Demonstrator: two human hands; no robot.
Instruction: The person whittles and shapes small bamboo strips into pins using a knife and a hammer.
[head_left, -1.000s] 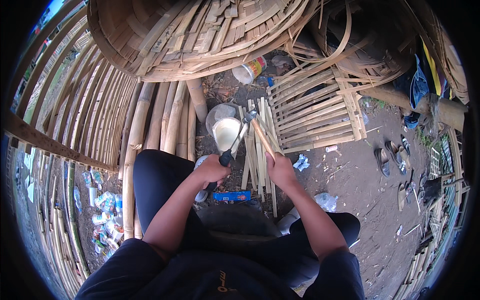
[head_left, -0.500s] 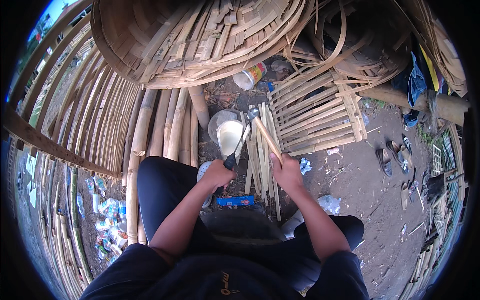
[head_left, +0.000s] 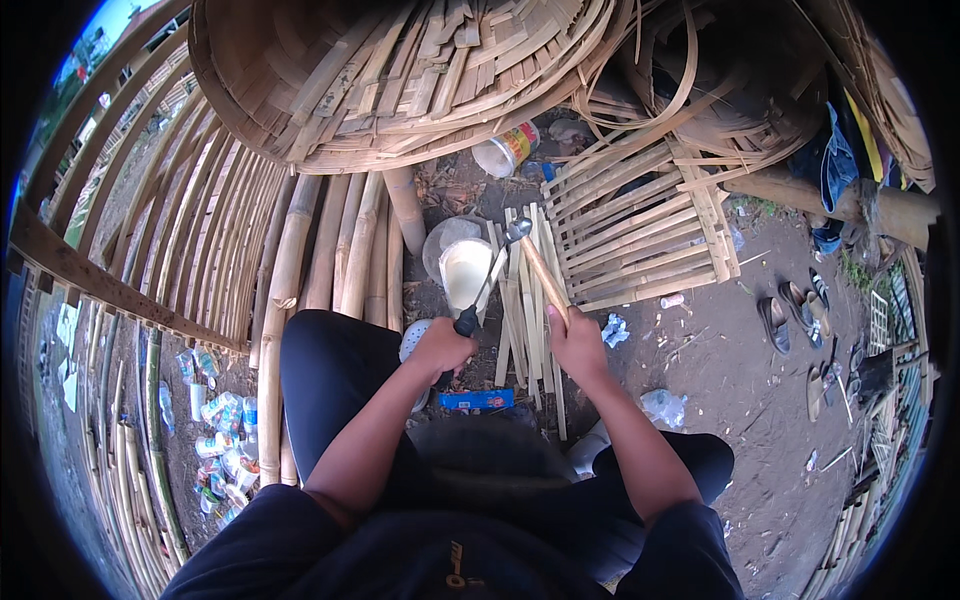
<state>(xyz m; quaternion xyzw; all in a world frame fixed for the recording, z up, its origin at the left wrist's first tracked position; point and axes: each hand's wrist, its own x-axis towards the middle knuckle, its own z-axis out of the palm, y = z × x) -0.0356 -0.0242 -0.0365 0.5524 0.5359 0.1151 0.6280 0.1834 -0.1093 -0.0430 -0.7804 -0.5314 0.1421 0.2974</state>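
My left hand is closed around the black handle of a screwdriver-like tool. Its thin metal shaft slants up and to the right, toward the hammer head. In my right hand is a hammer, gripped low on its wooden handle. The metal head lies close to the tip of the shaft; whether they touch I cannot tell. Just beyond my left hand stands a cut white plastic container, pale inside. Loose split bamboo strips lie on the ground beneath and between the two tools.
Large woven bamboo baskets fill the far side. A slatted bamboo panel lies to the right, bamboo poles to the left. Nearby are a blue packet, a printed bucket, plastic litter and sandals.
The hammer head has shifted slightly to the right and turned a little. Both hands keep their grips, and the whole view has drifted slightly.
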